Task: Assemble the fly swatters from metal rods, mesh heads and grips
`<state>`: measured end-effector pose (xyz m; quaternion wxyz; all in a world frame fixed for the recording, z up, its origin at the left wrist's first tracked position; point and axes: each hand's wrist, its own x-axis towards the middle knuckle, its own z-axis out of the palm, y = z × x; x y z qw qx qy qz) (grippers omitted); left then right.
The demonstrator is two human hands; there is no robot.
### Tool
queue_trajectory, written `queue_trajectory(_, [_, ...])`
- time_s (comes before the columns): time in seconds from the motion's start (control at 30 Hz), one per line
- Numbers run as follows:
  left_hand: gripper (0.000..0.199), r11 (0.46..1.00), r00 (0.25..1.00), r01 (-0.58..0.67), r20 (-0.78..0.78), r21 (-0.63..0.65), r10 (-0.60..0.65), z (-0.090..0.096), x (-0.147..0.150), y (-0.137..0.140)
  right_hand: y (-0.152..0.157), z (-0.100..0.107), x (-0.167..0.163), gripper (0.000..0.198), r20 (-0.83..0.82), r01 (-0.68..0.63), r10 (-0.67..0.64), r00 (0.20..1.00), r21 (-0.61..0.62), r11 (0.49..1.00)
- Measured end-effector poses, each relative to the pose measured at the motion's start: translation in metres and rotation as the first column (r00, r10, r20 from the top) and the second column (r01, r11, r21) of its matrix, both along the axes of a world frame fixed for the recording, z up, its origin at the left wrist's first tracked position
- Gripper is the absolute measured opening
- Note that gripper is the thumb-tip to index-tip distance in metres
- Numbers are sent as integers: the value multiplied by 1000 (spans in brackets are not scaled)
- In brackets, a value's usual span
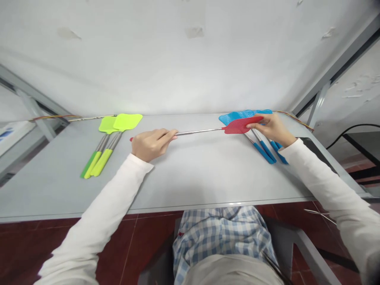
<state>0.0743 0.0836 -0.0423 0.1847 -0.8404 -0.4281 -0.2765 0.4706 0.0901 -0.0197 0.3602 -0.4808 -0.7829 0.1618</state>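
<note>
A red fly swatter [234,126] with a thin metal shaft is held level above the table between my two hands. My left hand [152,143] is wrapped round its handle end, and only a small red tip shows past the fist. With fingers and thumb, my right hand [268,126] pinches the far edge of its red head. Behind and below that hand lie several blue fly swatters [264,150], partly covered. To the left of my left hand, yellow-green fly swatters [127,122] lie together with their handles toward me.
The grey table [190,178] meets a white wall [184,59] at the back. Metal frame posts [319,105] stand at both sides. A dark flat object [319,152] lies under my right forearm. Thin wires [292,116] run along the back edge.
</note>
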Motion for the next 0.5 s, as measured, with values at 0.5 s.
queue_trajectory(0.5, [30,759,717,355,680,-546,154,11,72,-9,-6,-16,-35,47,-57,235,-228,972,212,949])
